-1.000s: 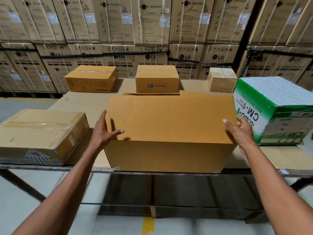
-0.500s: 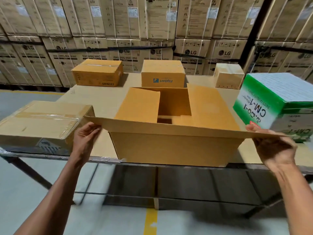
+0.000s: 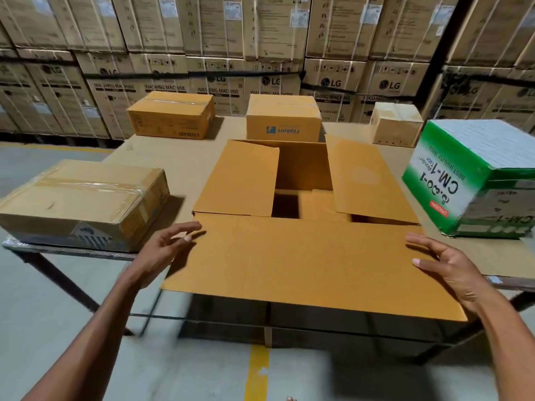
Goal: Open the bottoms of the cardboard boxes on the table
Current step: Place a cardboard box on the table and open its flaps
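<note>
Green box cut off by right edge; left hand blurred.

Dim, even warehouse light; soft shadows under the table. Wide-angle bending at the edges, slight motion blur throughout.

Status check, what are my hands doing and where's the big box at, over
Both hands open, left hand and right hand at the near flap ends. Big box near flap folded out, side flaps half up. Nothing blocking.
</note>
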Demonstrator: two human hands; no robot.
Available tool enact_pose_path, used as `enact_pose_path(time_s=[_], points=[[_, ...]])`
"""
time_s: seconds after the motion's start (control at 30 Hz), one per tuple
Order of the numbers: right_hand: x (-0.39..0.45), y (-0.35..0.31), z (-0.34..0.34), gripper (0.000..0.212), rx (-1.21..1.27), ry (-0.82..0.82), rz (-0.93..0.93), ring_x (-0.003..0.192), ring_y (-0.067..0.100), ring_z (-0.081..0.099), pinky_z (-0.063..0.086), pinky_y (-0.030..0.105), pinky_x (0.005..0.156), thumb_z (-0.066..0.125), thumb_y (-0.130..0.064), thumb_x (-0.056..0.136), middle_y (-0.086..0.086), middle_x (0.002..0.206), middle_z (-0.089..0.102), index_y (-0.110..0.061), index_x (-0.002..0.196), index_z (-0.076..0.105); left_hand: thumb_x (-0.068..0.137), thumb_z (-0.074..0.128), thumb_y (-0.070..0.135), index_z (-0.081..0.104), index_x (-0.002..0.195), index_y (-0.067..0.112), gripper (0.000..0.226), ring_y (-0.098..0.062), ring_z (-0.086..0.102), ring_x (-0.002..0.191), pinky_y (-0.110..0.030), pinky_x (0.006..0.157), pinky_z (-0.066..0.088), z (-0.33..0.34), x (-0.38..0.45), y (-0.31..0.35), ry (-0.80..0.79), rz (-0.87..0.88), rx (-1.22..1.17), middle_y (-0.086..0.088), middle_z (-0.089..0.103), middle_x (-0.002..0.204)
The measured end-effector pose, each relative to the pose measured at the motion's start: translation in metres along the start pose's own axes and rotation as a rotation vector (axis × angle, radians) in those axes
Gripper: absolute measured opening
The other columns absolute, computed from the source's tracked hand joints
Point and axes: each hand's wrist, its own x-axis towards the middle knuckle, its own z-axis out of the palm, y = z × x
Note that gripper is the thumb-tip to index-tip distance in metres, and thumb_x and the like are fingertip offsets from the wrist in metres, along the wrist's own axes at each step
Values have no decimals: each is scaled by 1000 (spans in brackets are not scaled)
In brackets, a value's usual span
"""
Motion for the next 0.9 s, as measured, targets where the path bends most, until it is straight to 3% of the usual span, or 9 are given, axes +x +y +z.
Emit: enact_pose_path(time_s=[0.07,0.13,0.2,0.27,0.33,0.43,0.57,0.7,0.9], points=[[-1,3,6,73,-35,37,-21,129,1,53,48,31,105,91,-39,55,-16,136,61,-30,124,69,96,62,24,68,121,39,30,-19,58,120,-42,96,49,10,6,1,38,71,194,22,54,138],[-1,6,13,62,-60,100,-48,131,5,50,42,40,111,86,-18,66,-12,138,60,-34,123,68,96,63,24,66,124,39,32,-14,53,123,-41,99,47,18,11,1,51,145,400,31,48,133],[0,10,20,60,-97,165,-62,131,11,48,38,38,109,79,-1,75,-9,141,55,-35,123,67,95,63,27,63,126,37,32,-11,47,127,-37,101,42,26,13,0,43,190,528,25,46,135],[2,15,27,59,-149,218,-89,131,14,47,34,35,107,78,1,77,-7,141,51,-36,122,67,95,64,29,60,127,37,33,-12,43,130,-35,101,39,35,14,-4,74,194,578,16,44,138],[5,23,37,59,-238,277,-126,132,17,45,32,35,111,79,2,77,-5,139,50,-39,118,67,94,65,32,56,131,37,39,-15,40,134,-42,107,39,46,14,-8,133,180,664,8,45,145],[10,33,57,58,-447,426,-91,133,23,37,32,49,114,80,-4,77,-5,139,49,-47,112,63,94,63,41,50,142,32,51,-27,25,147,-57,114,27,64,16,-19,195,123,874,1,36,157],[12,37,90,50,-524,501,-56,135,23,30,31,58,114,77,-8,83,-5,146,43,-35,123,67,95,61,41,47,146,24,55,-34,30,141,-61,109,32,88,17,-21,237,66,840,-4,26,161],[12,35,120,62,-740,448,-142,143,23,27,27,58,116,75,-13,84,-7,156,32,-35,139,56,96,57,39,54,139,19,48,-29,39,131,-53,105,39,101,22,-16,284,147,819,-8,42,148],[27,11,180,74,-882,250,-322,155,17,-1,14,51,118,68,-25,89,-8,168,5,-42,152,33,101,52,35,55,139,21,41,-12,47,127,-35,107,43,158,41,30,41,412,585,1,50,140]])
